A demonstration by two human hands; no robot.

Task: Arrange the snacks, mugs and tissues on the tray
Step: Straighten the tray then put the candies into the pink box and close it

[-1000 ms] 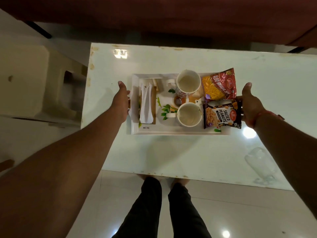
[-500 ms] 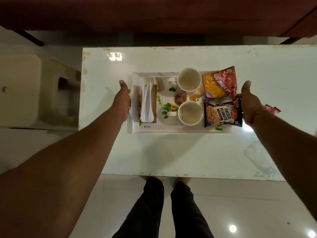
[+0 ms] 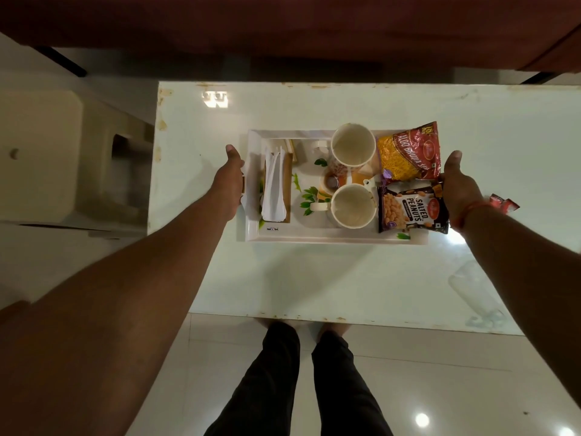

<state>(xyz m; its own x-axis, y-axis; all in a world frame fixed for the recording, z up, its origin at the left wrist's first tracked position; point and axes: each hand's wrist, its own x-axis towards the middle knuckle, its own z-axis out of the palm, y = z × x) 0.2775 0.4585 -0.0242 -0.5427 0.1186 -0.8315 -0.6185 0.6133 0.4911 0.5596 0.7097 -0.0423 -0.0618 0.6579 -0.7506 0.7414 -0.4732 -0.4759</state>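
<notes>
Bare bench (image 3: 314,278) lies open in front of a crowded tray (image 3: 314,239).
Mugs (image 3: 352,206) and snack packs (image 3: 412,209) fill its right half, tissues (image 3: 274,190) the left; a stool (image 3: 63,152) stands off the bench's left edge.

Both arms reach forward and down, the left hand (image 3: 228,180) and right hand (image 3: 460,187) each clasping an opposite tray (image 3: 314,238) end, thumbs pointing forward.

A home living room, by the look of it: a low white bench (image 3: 314,278) stands on glossy floor tiles (image 3: 440,388), a maroon sofa (image 3: 283,23) beyond it, a beige plastic stool (image 3: 41,152) to its left
</notes>
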